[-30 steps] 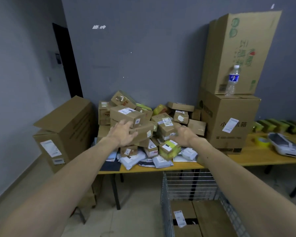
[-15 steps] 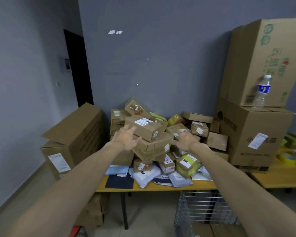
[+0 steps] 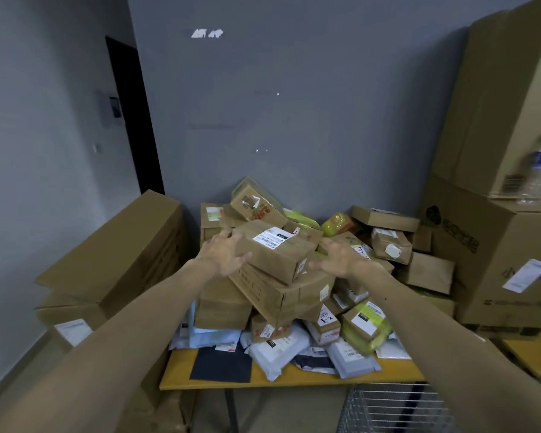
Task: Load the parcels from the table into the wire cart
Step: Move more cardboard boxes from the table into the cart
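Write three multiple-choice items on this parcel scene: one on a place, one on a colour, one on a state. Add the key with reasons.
1. Where is the wire cart?
A. On top of a carton
B. In front of the table, at the view's lower right
C. By the dark doorway

2. What colour is the label on the box between the left hand and the right hand?
A. White
B. Red
C. Blue

3. How is the right hand?
A. Fingers spread, curled round nothing
B. Curled round a bottle
C. Closed in a fist

Key:
1 B: the cart's wire rim shows just below the table's yellow front edge.
2 A: a white printed label sits on the box's top face.
3 A: its fingers fan out by the box's right end.
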